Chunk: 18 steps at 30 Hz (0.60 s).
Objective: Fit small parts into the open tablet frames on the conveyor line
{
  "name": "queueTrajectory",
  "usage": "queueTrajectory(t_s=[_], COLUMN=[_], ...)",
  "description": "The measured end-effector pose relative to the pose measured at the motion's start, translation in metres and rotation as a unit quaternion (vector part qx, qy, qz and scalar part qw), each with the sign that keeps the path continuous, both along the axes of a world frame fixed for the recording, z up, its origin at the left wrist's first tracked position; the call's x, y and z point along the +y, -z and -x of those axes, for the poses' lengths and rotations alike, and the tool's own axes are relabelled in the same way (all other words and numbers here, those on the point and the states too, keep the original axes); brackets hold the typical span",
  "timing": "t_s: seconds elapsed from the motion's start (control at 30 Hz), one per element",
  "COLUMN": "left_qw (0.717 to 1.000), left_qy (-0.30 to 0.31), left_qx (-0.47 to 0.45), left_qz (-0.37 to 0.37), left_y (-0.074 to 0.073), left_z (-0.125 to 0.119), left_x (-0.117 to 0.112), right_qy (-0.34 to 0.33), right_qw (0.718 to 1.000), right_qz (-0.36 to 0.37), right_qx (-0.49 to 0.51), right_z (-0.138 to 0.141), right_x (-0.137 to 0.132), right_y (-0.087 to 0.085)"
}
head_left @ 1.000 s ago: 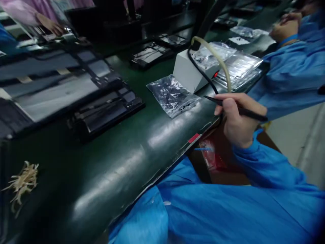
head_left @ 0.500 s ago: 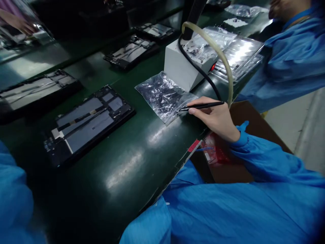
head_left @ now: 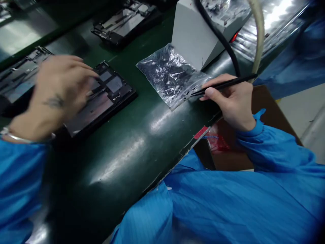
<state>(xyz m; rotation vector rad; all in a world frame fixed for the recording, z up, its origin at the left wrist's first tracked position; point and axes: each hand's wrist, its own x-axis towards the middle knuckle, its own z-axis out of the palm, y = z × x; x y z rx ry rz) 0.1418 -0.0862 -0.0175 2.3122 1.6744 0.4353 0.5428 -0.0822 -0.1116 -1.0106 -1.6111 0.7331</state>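
My right hand is closed around black tweezers, their tips pointing left at the open edge of a clear zip bag. Small dark bits show at that edge, too small to name. My left hand, smeared by motion, is above an opened flat electronic device, like a tablet with its inner parts showing. It hides the device's left part. Its fingers look bent, but whether they touch or hold anything is unclear.
A white box-shaped machine with a red-lit switch, a black cable and a pale hose stands behind the bag. More opened devices lie farther back. A brown carton sits beyond the table edge. A blue-clothed person is at right.
My left hand has come in from the left, over the near device. My right hand keeps the tweezers at the bag's edge. The view has shifted closer to the bag.
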Motion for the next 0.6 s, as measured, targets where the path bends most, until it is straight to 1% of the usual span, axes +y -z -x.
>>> queueTrajectory(t_s=[0.03,0.07,0.1,0.13,0.17,0.2,0.23,0.3,0.33,0.37,0.43,0.5,0.53,0.6], left_qw=[0.996,0.986,0.978,0.968,0.961,0.959,0.962,0.97,0.971,0.968,0.953,0.937,0.932,0.926], left_qy=[0.057,0.13,0.199,0.25,0.276,0.281,0.272,0.242,0.239,0.249,0.3,0.341,0.35,0.347], left_qx=[0.052,0.064,0.046,0.017,-0.006,-0.017,-0.02,-0.006,-0.005,-0.006,-0.009,0.022,0.048,0.094], left_qz=[-0.053,-0.077,-0.042,-0.005,0.014,0.018,0.007,-0.022,-0.033,-0.038,-0.049,-0.073,-0.085,-0.114], left_y=[0.009,0.018,0.027,0.036,0.044,0.052,0.059,0.069,0.073,0.076,0.08,0.083,0.083,0.084], left_z=[-0.018,-0.039,-0.061,-0.084,-0.105,-0.123,-0.138,-0.159,-0.166,-0.17,-0.177,-0.182,-0.183,-0.185], left_x=[-0.009,-0.019,-0.029,-0.037,-0.044,-0.049,-0.052,-0.056,-0.058,-0.061,-0.067,-0.074,-0.077,-0.081], right_qy=[0.004,0.007,0.009,0.01,0.01,0.01,0.009,0.008,0.008,0.007,0.006,0.004,-0.001,-0.017], right_qw=[1.0,1.0,1.0,0.999,0.999,0.999,0.998,0.998,0.997,0.997,0.998,0.998,0.999,0.999], right_qz=[0.001,0.0,0.001,0.002,0.003,0.005,0.005,0.009,0.01,0.011,0.012,0.011,0.012,0.012], right_qx=[0.008,0.017,0.025,0.033,0.041,0.049,0.057,0.069,0.073,0.074,0.069,0.059,0.049,0.029], right_z=[0.0,0.0,-0.001,-0.001,-0.002,-0.003,-0.004,-0.004,-0.004,-0.004,-0.002,0.0,0.002,0.004], right_x=[0.001,0.001,0.002,0.004,0.005,0.006,0.006,0.007,0.007,0.007,0.007,0.007,0.007,0.008], right_y=[0.002,0.004,0.006,0.009,0.011,0.013,0.015,0.016,0.016,0.016,0.013,0.009,0.008,0.005])
